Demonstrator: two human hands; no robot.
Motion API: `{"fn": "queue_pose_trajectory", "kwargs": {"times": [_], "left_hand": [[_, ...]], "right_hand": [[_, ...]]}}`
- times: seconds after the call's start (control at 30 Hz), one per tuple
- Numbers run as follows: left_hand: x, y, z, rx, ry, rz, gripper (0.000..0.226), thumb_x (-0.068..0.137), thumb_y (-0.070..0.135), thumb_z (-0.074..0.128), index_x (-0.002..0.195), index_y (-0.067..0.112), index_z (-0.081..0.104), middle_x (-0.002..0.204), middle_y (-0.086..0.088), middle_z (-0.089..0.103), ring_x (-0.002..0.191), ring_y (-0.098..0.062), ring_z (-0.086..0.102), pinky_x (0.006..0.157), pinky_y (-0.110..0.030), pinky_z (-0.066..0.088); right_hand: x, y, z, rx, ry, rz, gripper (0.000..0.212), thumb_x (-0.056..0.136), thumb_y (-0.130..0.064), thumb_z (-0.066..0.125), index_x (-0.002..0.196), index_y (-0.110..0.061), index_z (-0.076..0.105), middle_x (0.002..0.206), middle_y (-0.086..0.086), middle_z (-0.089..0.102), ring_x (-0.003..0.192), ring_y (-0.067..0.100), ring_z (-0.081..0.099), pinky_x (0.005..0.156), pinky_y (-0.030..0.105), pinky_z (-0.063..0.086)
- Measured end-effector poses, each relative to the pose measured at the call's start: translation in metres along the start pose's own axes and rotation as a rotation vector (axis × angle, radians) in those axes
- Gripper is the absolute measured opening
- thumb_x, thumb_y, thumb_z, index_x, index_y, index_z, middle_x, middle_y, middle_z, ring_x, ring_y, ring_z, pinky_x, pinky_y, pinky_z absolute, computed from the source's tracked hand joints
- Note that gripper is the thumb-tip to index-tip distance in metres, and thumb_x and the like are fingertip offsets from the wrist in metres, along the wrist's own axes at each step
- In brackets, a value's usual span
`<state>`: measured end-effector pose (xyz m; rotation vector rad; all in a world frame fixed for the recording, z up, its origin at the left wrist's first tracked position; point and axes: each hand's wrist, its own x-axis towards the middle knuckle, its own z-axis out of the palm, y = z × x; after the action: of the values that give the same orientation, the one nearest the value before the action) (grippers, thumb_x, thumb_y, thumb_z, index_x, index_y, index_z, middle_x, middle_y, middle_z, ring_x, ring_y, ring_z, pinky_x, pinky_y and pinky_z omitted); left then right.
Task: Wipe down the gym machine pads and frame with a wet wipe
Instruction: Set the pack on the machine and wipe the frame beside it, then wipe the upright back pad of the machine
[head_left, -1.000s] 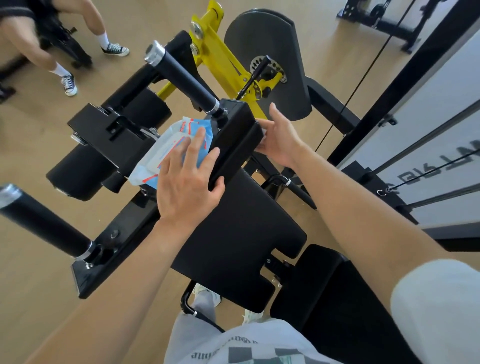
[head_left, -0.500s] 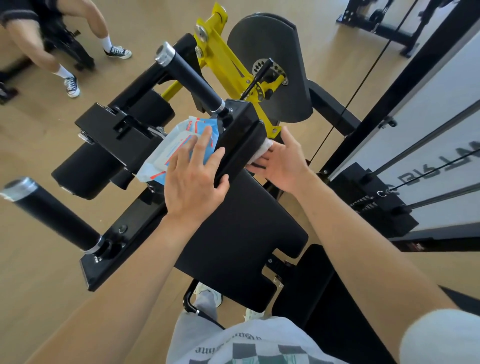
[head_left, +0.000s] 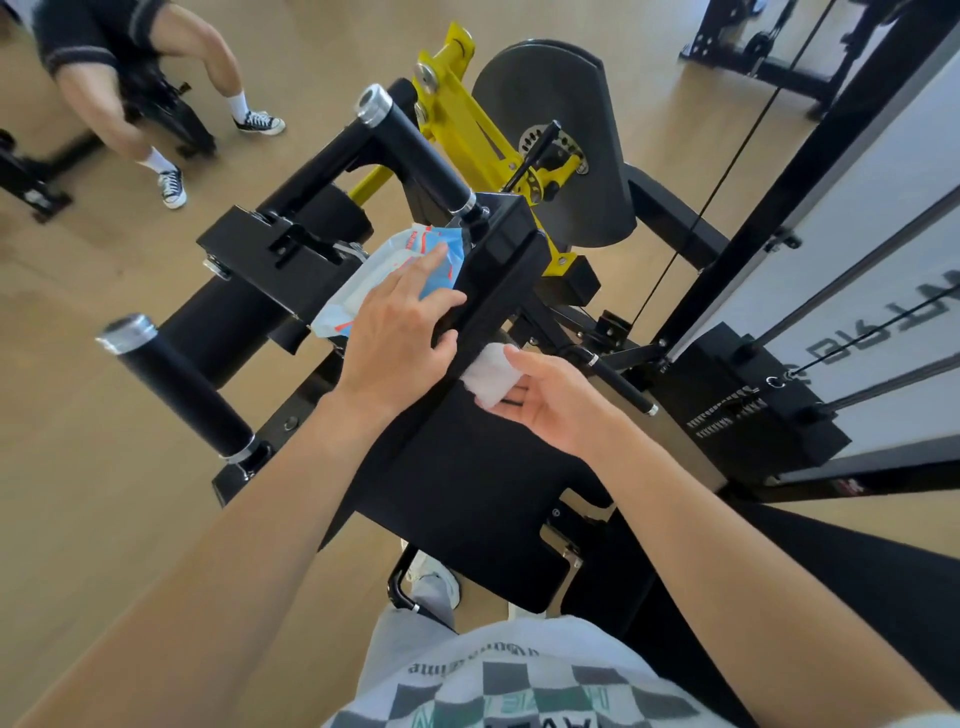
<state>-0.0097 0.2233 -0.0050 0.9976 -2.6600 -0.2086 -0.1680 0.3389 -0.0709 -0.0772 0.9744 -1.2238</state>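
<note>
A black gym machine fills the middle of the view, with a flat black pad (head_left: 457, 483) and a black frame block (head_left: 501, 265) above it. My right hand (head_left: 550, 405) holds a white wet wipe (head_left: 488, 371) against the lower right edge of that block, where it meets the pad. My left hand (head_left: 400, 332) presses a blue and white wipe packet (head_left: 384, 275) against the left side of the block, fingers curled over its edge. Two black grip handles (head_left: 410, 145) (head_left: 182, 384) stick out to the left.
A yellow lever arm (head_left: 467, 114) and a dark round cam plate (head_left: 571, 130) sit behind the block. The weight stack (head_left: 753, 410) and cables stand at the right. Another person's legs (head_left: 166, 171) are on a bench at the far left. Wooden floor surrounds the machine.
My right hand has slid with the wipe down along the block's right side to its lower edge. My left hand has stayed on the packet.
</note>
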Motion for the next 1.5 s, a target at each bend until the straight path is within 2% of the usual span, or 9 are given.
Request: {"fn": "queue_pose_trajectory", "kwargs": {"times": [0.23, 0.37, 0.5, 0.63, 0.83, 1.0, 1.17, 1.4, 1.5], "left_hand": [[-0.023, 0.022, -0.017, -0.272, 0.072, 0.039, 0.03, 0.089, 0.016, 0.073, 0.119, 0.017, 0.074, 0.138, 0.0, 0.063, 0.131, -0.018, 0.056, 0.108, -0.038, 0.048], [-0.052, 0.053, -0.022, -0.633, -0.122, 0.084, 0.034, 0.091, 0.017, 0.075, 0.125, 0.019, 0.071, 0.132, 0.009, 0.065, 0.129, -0.007, 0.056, 0.105, -0.027, 0.048], [-0.078, 0.073, -0.009, -0.699, -0.226, 0.175, 0.037, 0.088, 0.027, 0.08, 0.122, 0.018, 0.071, 0.125, 0.008, 0.065, 0.12, -0.012, 0.061, 0.091, -0.024, 0.056], [-0.089, 0.081, 0.0, -0.737, -0.227, 0.159, 0.021, 0.089, 0.027, 0.077, 0.107, 0.016, 0.075, 0.11, 0.007, 0.068, 0.103, -0.011, 0.067, 0.077, -0.023, 0.06], [-0.107, 0.082, 0.01, -0.919, -0.408, 0.058, 0.005, 0.093, 0.022, 0.073, 0.098, 0.023, 0.074, 0.09, 0.013, 0.072, 0.09, -0.011, 0.07, 0.078, -0.026, 0.059], [-0.124, 0.088, 0.02, -1.056, -0.612, 0.166, 0.024, 0.087, 0.034, 0.079, 0.107, 0.022, 0.075, 0.098, 0.008, 0.075, 0.091, -0.019, 0.073, 0.076, -0.033, 0.062], [-0.14, 0.106, 0.033, -1.144, -0.709, 0.228, 0.017, 0.095, 0.022, 0.072, 0.109, 0.015, 0.078, 0.097, 0.005, 0.077, 0.093, -0.015, 0.075, 0.082, -0.039, 0.063], [-0.163, 0.149, 0.035, -1.333, -0.895, -0.065, 0.014, 0.098, 0.018, 0.066, 0.108, 0.015, 0.075, 0.106, 0.0, 0.076, 0.105, -0.02, 0.072, 0.095, -0.043, 0.06], [-0.168, 0.177, 0.032, -1.381, -1.003, -0.169, 0.017, 0.101, 0.017, 0.061, 0.112, 0.009, 0.07, 0.117, -0.01, 0.071, 0.11, -0.025, 0.07, 0.097, -0.047, 0.059]], "right_hand": [[-0.048, -0.004, -0.003, -0.067, 0.058, -0.173, 0.038, 0.1, -0.02, 0.061, 0.135, -0.004, 0.06, 0.133, 0.017, 0.065, 0.112, 0.025, 0.069, 0.081, 0.034, 0.06], [-0.08, 0.009, -0.011, -0.212, 0.068, -0.261, 0.05, 0.096, -0.032, 0.064, 0.131, 0.003, 0.06, 0.134, 0.025, 0.06, 0.113, 0.033, 0.066, 0.089, 0.042, 0.058], [-0.114, 0.026, -0.014, -0.215, 0.092, -0.253, 0.048, 0.099, -0.039, 0.06, 0.128, -0.002, 0.063, 0.13, 0.023, 0.061, 0.115, 0.035, 0.066, 0.096, 0.05, 0.055], [-0.15, 0.05, -0.014, -0.277, 0.051, -0.26, 0.038, 0.095, -0.016, 0.067, 0.13, -0.001, 0.062, 0.125, 0.017, 0.067, 0.111, 0.028, 0.068, 0.094, 0.04, 0.058], [-0.179, 0.096, -0.003, -0.257, 0.369, -0.328, 0.026, 0.092, -0.013, 0.069, 0.118, -0.008, 0.07, 0.118, 0.012, 0.073, 0.112, 0.027, 0.07, 0.102, 0.05, 0.054], [-0.204, 0.128, 0.017, -0.462, 0.583, -0.334, 0.024, 0.096, -0.025, 0.068, 0.117, -0.018, 0.074, 0.112, 0.0, 0.075, 0.109, 0.017, 0.069, 0.098, 0.04, 0.057], [-0.236, 0.155, 0.021, -0.457, 0.807, -0.349, 0.022, 0.095, -0.022, 0.069, 0.115, -0.016, 0.074, 0.109, -0.002, 0.075, 0.104, 0.015, 0.071, 0.093, 0.037, 0.059], [-0.277, 0.196, 0.011, -0.267, 1.105, -0.539, 0.005, 0.093, -0.022, 0.072, 0.098, -0.022, 0.072, 0.095, -0.008, 0.076, 0.099, 0.015, 0.073, 0.079, 0.026, 0.061], [-0.299, 0.206, 0.002, -0.217, 1.153, -0.618, 0.009, 0.092, -0.017, 0.073, 0.095, -0.012, 0.066, 0.094, -0.007, 0.073, 0.099, 0.017, 0.071, 0.078, 0.026, 0.06]]}}
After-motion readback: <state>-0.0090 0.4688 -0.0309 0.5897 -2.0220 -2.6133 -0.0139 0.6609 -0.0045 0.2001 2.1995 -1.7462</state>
